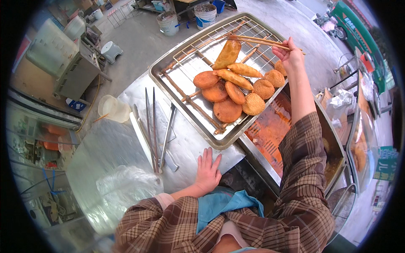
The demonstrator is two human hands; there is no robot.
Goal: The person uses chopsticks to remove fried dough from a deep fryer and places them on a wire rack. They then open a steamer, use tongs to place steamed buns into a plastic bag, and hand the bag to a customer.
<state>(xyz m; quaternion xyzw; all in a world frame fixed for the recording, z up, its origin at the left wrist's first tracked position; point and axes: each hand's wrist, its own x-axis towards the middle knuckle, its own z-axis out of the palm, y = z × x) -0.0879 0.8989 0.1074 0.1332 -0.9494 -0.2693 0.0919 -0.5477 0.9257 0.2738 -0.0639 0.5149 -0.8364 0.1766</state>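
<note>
My right hand [289,53] is closed around a pair of wooden chopsticks [262,40]. Their tips meet the upper end of a large golden fried pastry [228,53], which leans upright on a wire rack [190,60] in a metal tray [155,68]. Beside it lie long fried pastries [235,79], several flat brown fried cakes [227,110] and several sesame-coated balls [253,103]. My left hand [208,172] rests flat, fingers spread and holding nothing, on the metal worktop [190,139] just below the tray's near corner.
Long dark chopsticks [153,126], metal tongs [167,136] and a white-handled tool [140,136] lie left of the tray. Further left are a plastic cup [114,108] and clear plastic bags [126,183]. An oily reddish pan [269,132] is under my right arm, with a wire strainer [341,205] nearby.
</note>
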